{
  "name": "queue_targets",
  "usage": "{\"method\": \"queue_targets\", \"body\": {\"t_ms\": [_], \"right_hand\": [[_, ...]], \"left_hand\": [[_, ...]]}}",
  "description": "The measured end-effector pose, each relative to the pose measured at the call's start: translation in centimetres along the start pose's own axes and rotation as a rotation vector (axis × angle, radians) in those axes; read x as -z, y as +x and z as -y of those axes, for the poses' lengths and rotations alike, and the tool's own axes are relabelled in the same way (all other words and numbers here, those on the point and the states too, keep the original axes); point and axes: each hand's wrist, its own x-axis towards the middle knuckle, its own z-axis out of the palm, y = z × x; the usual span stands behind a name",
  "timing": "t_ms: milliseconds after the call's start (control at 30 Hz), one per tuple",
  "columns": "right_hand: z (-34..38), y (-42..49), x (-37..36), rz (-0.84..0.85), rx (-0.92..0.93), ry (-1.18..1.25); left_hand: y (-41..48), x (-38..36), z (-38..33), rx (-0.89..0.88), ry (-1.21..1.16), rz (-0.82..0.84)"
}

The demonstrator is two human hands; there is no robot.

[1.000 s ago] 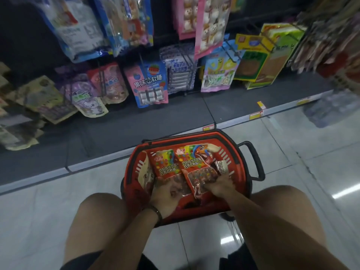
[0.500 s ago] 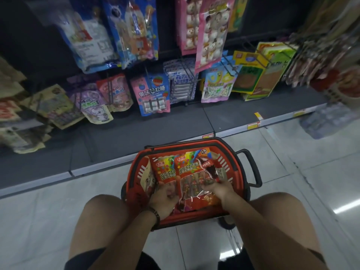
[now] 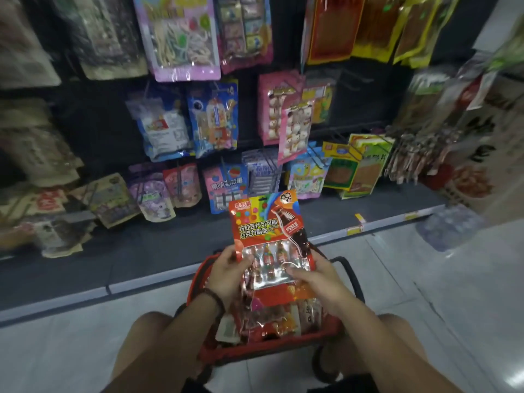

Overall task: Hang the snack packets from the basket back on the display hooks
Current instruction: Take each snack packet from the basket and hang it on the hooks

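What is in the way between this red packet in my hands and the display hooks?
Nothing visible. The left hand and right hand hold the red packet above the basket, with open space up to the display hooks.

hands: left [image 3: 226, 275], right [image 3: 317, 279] grip red snack packet [image 3: 265, 225] upright | above red basket [image 3: 198, 276] | facing display hooks [image 3: 317, 154]

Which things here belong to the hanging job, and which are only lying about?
For the job: red snack packet, held by the left hand and right hand; spare packets in the red basket; bare hooks on the rack.

Only lying about: pink marshmallow packets; blue packets; yellow price label.
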Motion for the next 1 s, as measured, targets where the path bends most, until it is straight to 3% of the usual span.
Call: {"method": "queue_targets", "body": {"t_ms": [300,500,600,800,1000], "right_hand": [[14.8,-1.3,0.4,-0.096,0.297,-0.13],[21.8,-1.8,0.0,-0.053,0.378,-0.167],[24.8,-2.9,-0.3,-0.068,0.429,-0.14],[30.5,-4.5,-1.0,-0.144,0.599,-0.047],[35.8,-4.8,-1.1,-0.188,0.681,-0.085]], "left_hand": [[-1.5,0.5,-13.3,-0.252,0.094,0.063],[-3.2,0.0,-19.6,-0.43,0.107,-0.031],[-3.5,0.1,-22.9,-0.468,0.059,-0.049],[-3.7,0.1,-27.7,-0.516,0.05,0.081],[-4.4,-0.7,-33.0,-0.535,0.074,0.052]]}}
